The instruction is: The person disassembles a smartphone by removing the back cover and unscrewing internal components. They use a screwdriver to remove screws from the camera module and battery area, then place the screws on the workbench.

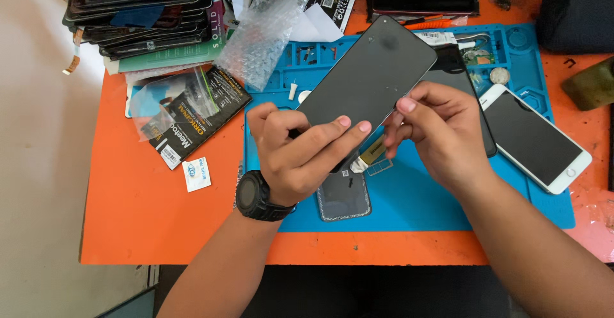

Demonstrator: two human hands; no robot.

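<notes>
Screen panel (371,75): one dark, glossy phone display, held tilted above the blue mat at the centre of the frame, its top corner pointing to the upper right.
Left hand (300,155): one, wearing a black wristwatch (259,196); its fingers (332,129) are curled and pressed on the panel's lower end, thumb beneath, pinching it.
Right hand (441,129): one; its fingers are bunched together at the panel's right edge, thumb on top, gripping that edge just above the flex cable (371,155) that hangs from the lower end.
Doing it well: judging by the hold, keep the grip on the edges only, off the glass face, and support the panel with both hands so the hanging cable takes no pull or kink.
Tabletop (147,216): one, orange, carrying everything.
Blue mat (422,203): one, centre to right of the frame, with small tray pockets along its upper edge.
Stack of screens (141,11): one pile at upper left; the count within it I cannot tell.
White phone (534,139): one, face up at right, on the mat.
Black package (192,116): one, in a clear bag, left of the mat.
Bubble wrap (268,24): one piece, upper centre.
Clear case (343,196): one, below the hands.
Wipe sachet (196,174): one, small and white.
</notes>
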